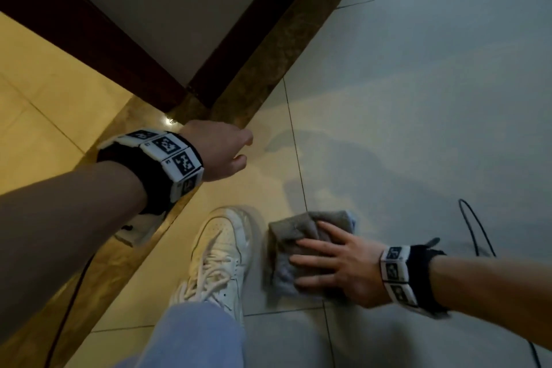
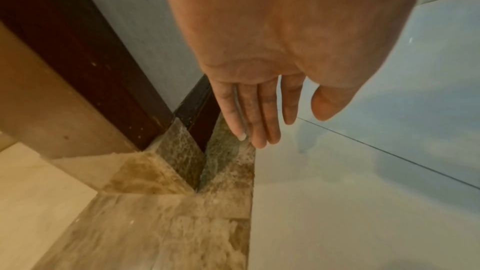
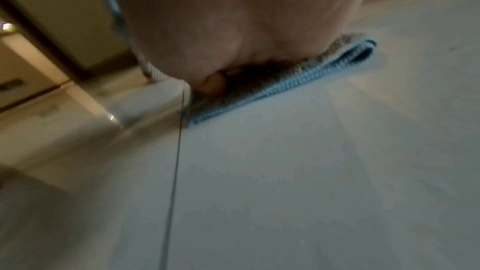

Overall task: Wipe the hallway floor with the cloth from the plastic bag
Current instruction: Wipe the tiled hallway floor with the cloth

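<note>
A folded grey cloth (image 1: 286, 236) with a blue edge lies flat on the pale tiled floor (image 1: 403, 128), just right of my white shoe. My right hand (image 1: 325, 263) presses down on it with straight, spread fingers. In the right wrist view the palm covers most of the cloth (image 3: 285, 83), and only its blue folded edge shows. My left hand (image 1: 227, 149) hangs in the air above the floor near the doorway corner, holding nothing. In the left wrist view the left hand (image 2: 272, 122) shows straight relaxed fingers pointing down.
A dark wooden door frame (image 1: 119, 63) and a brown marble threshold strip (image 1: 268, 60) run along the far left. My white shoe (image 1: 221, 257) and blue trouser leg (image 1: 194, 334) stand beside the cloth. A thin black cable (image 1: 475, 227) loops on the floor at right.
</note>
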